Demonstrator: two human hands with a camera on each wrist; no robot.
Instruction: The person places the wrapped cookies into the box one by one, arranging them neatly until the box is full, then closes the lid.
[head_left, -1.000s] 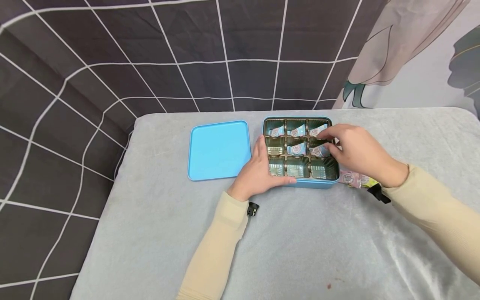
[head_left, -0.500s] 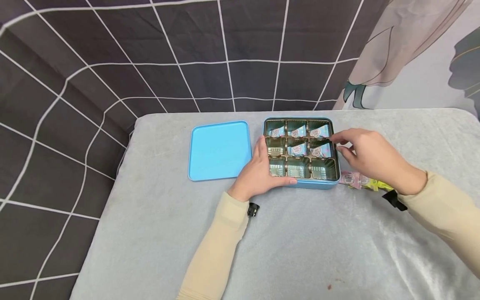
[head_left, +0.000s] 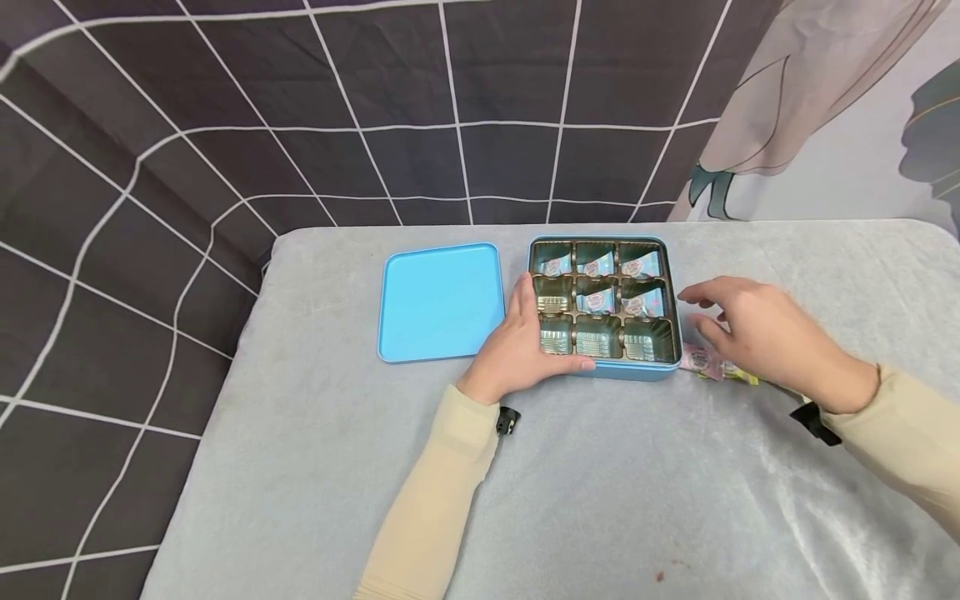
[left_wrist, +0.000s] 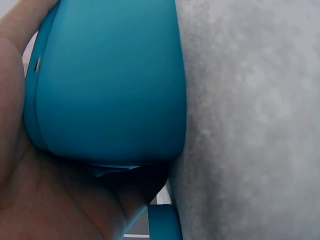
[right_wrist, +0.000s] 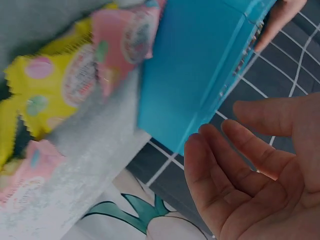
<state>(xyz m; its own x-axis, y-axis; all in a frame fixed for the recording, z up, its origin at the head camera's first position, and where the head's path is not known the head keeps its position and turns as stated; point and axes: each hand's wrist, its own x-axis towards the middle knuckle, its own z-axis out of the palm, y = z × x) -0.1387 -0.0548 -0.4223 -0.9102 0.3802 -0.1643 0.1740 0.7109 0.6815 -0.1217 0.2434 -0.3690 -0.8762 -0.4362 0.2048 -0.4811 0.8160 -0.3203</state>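
The box [head_left: 637, 372] sits near the table's [head_left: 322, 467] twelve-o'clock edge; cloth stretches toward six. Blue, nine-celled, it holds five blue sweets [head_left: 597, 301]. One lid [head_left: 441, 302] lies at nine; at four, at least four pink and yellow sweets [right_wrist: 57, 82]. The left hand [head_left: 513, 350], fingers straight, braces the seven-o'clock corner; the right hand [head_left: 761, 333], released, hovers at three.

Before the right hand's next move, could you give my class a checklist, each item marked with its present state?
1. Blue box braced: ok, left hand against its near left corner.
2. Lid aside: ok, lying left of the box.
3. Right hand free: ok, fingers hold nothing.
4. Near row of compartments unfilled: ok, nothing shows inside.
5. Pink packets and yellow packets nearby: ok, right of the box.
6. Their exact number: cannot tell, some are partly hidden.
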